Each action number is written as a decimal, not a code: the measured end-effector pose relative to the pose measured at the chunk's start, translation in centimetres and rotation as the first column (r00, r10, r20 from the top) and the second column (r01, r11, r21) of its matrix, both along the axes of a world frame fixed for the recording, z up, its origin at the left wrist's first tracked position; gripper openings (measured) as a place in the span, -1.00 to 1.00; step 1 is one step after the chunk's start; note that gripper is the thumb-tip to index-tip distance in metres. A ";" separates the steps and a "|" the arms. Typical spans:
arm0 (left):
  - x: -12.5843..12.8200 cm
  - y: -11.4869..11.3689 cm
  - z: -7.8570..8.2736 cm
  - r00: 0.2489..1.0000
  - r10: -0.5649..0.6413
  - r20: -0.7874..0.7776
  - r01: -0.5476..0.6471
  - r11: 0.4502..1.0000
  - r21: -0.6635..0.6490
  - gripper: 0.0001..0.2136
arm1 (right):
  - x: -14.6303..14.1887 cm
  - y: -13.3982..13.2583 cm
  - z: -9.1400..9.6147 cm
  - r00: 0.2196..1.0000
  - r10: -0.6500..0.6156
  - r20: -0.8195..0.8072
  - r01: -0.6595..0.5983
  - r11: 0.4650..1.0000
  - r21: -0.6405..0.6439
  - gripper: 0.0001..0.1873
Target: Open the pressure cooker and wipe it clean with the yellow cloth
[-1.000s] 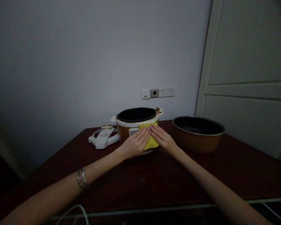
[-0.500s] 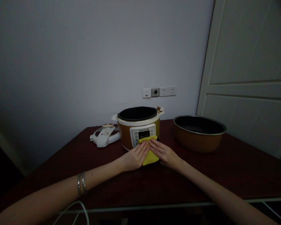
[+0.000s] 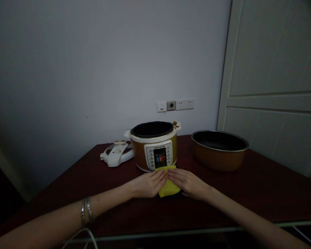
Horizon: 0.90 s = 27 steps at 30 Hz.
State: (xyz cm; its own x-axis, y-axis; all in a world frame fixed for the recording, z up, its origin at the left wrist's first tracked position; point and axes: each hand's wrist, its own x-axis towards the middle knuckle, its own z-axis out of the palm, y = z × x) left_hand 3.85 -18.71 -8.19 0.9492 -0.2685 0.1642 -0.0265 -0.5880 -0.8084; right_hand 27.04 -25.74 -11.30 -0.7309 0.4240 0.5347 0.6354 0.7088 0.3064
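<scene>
My left hand (image 3: 149, 183) and my right hand (image 3: 188, 181) both grip a yellow cloth (image 3: 170, 188), one from each side, with fingertips close together on its top. The cloth is just in front of the lower edge of an electric pressure cooker (image 3: 140, 152); whether it touches the cooker I cannot tell. The cooker is gold and white, lidless, with a dark inside. On its front a control panel (image 3: 160, 159) shows a dark screen and rows of buttons. My thumbs are hidden behind the cloth. Two silver bangles circle my left wrist.
Left of the cooker lies its white lid (image 3: 117, 155). A brown oval pot (image 3: 219, 159) with a dark inside stands on the right of the dark red table (image 3: 119, 214). Wall sockets (image 3: 180, 104) are behind. A white cable (image 3: 89, 233) loops near the front edge.
Both hands have moved the yellow cloth down the cooker's front to its base. The panel's screen, partly covered before, now shows. The view has shifted slightly.
</scene>
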 end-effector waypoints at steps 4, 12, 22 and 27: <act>1.4 -1.4 4.8 0.991 -0.016 0.131 0.006 0.997 0.079 -0.68 | 1.6 -0.8 3.4 0.993 0.039 -0.111 -0.002 0.948 0.317 -0.56; 7.0 1.5 9.1 0.965 0.040 0.259 -0.090 0.979 0.182 -0.68 | 5.2 3.8 5.4 0.957 -0.058 -0.286 0.154 0.933 0.326 -0.50; 8.3 1.7 7.6 0.979 0.133 0.152 -0.157 0.974 0.165 -0.70 | 4.3 5.3 1.5 0.900 -0.165 -0.404 0.164 0.986 -0.037 -0.26; 7.9 0.9 4.1 0.989 0.114 0.099 -0.130 0.977 0.168 -0.73 | 4.1 4.3 -0.6 0.931 -0.209 -0.300 0.155 0.969 -0.194 -0.26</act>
State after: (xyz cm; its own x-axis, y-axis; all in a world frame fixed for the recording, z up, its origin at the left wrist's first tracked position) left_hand 11.80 -17.78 -4.13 0.9605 -0.1834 0.2094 0.1125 -0.4325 -0.8946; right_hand 31.14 -21.47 -11.89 -0.4375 0.6352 0.6365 0.8030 0.5946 -0.0413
